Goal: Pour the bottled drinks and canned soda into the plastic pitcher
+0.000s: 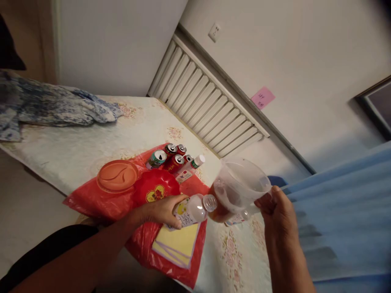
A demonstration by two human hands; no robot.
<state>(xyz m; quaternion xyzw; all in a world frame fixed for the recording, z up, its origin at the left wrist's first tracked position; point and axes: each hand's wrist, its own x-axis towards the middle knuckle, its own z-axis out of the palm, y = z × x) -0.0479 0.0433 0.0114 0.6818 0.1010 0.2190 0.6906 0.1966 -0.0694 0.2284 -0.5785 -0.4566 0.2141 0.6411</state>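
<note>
My left hand point(165, 211) is wrapped round a clear plastic bottle point(193, 209) with a yellow and white label. The bottle is tipped on its side, its uncapped mouth pointing right, close to a pitcher. My right hand point(279, 207) grips the handle of that translucent plastic pitcher point(241, 183), which is tilted and holds brown liquid point(218, 203). I cannot tell whether the bottle mouth touches the pitcher. Under my left hand lie a red scalloped plate point(146, 183) with a gold heart and folded yellow cloths point(177, 244).
A red plastic sheet point(91, 203) covers part of the flowered tabletop point(146, 122). On it stand an orange lidded container point(117, 175), several drink cans point(157, 158) and a white-capped bottle point(197, 162). Another bottle point(236, 219) is partly hidden behind the pitcher. A blue curtain point(345, 211) hangs at right.
</note>
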